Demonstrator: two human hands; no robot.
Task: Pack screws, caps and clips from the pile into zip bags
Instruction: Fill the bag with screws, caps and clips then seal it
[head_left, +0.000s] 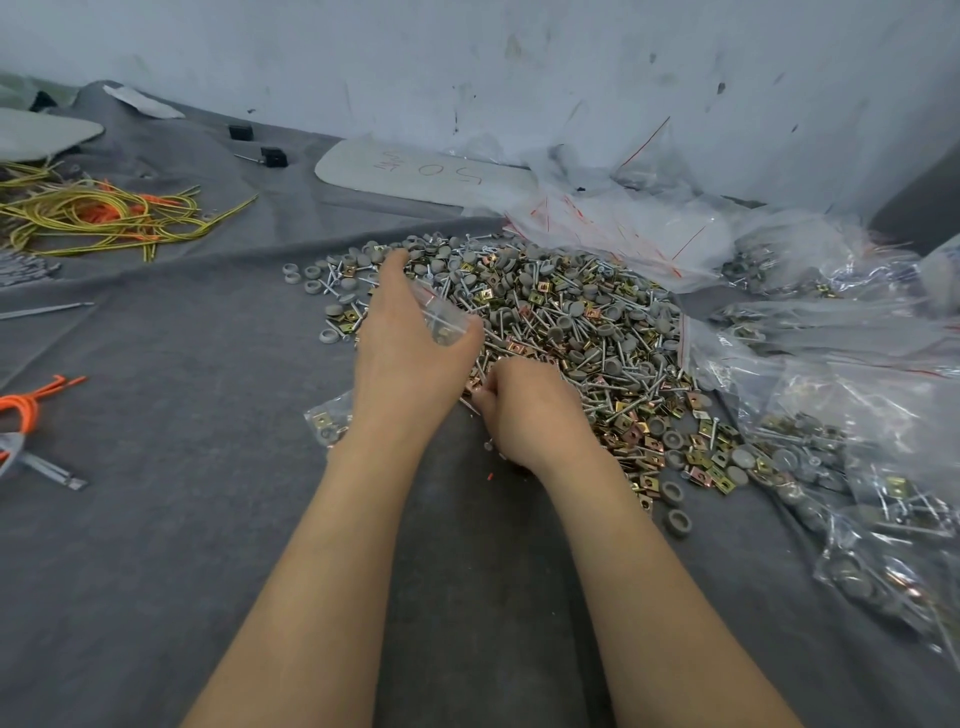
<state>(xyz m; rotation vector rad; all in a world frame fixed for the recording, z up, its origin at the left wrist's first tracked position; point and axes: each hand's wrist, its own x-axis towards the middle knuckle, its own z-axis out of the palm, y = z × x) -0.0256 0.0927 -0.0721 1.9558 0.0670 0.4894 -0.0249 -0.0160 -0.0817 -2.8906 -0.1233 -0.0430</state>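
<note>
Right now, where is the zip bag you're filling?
Head view, centre: the small zip bag is held in the left hand, over the near-left edge of the hardware pile, just beyond and left of the right hand.

Left grip (410, 332) clasping, right grip (524, 410) curled

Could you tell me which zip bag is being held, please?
The zip bag pinched in the left hand over the pile; all others lie on the cloth.

I see tangled yellow and orange cords (104, 218) far left on the grey cloth (182, 519), small black blocks (274, 157) nearer the wall (519, 62).
</note>
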